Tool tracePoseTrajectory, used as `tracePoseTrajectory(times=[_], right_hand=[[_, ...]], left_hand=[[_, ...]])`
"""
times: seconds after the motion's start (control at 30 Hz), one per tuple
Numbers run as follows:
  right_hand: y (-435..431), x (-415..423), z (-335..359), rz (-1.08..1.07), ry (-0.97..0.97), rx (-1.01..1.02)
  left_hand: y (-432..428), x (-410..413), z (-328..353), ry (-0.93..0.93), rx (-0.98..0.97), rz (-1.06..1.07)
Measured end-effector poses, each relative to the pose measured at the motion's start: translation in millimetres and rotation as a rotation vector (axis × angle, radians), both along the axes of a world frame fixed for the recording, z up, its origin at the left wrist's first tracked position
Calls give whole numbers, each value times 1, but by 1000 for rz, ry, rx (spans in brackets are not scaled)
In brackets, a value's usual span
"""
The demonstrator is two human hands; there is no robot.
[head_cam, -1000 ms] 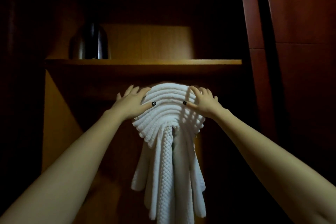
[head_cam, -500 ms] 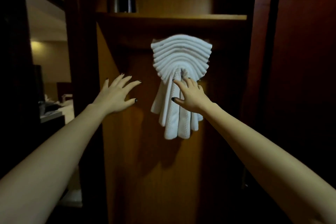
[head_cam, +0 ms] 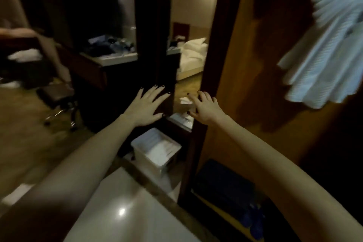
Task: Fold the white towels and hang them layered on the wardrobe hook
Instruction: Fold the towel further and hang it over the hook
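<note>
A: Blurred frame; left hand (head_cam: 146, 107) spread, empty. The bin (head_cam: 155, 149) sits below it, contents unclear. The right hand (head_cam: 205, 108) is likewise spread, empty.
B: And the towels (head_cam: 332, 45)?
A: Far right, hanging in the wardrobe (head_cam: 245, 65), cut by the frame edge; hook hidden.
B: Versus half a second ago?
A: The right hand touched the towels then; now well apart. View has swung left.

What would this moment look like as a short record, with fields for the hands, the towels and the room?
left hand: open, fingers spread, holds nothing
right hand: open, fingers spread, holds nothing
white towels: fanned bundle hanging against the wardrobe panel, upper right, blurred, untouched
floor: white bin below the hands
background: bed with white bedding
</note>
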State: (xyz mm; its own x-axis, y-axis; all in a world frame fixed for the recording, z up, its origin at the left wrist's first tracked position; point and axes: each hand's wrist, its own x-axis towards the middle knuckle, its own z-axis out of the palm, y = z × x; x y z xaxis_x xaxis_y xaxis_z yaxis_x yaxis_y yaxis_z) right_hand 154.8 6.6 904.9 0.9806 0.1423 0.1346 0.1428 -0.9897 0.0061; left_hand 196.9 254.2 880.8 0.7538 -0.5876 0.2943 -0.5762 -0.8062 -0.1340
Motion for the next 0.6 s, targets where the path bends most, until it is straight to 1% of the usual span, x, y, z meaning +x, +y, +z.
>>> tracePoseTrajectory(times=[0.17,0.3,0.47,0.6], right_hand=[[114,47,-80,143,164,60],[204,85,-135,227,289,51],[327,134,-186,323,384,47],[421,177,-216,390,488,45]], left_hand=[[119,-3,-82,179,-5,235],[209,0,-137,280,-69,394],[301,26,-190,433,-230,554],[377,56,-219,516,-270,636]])
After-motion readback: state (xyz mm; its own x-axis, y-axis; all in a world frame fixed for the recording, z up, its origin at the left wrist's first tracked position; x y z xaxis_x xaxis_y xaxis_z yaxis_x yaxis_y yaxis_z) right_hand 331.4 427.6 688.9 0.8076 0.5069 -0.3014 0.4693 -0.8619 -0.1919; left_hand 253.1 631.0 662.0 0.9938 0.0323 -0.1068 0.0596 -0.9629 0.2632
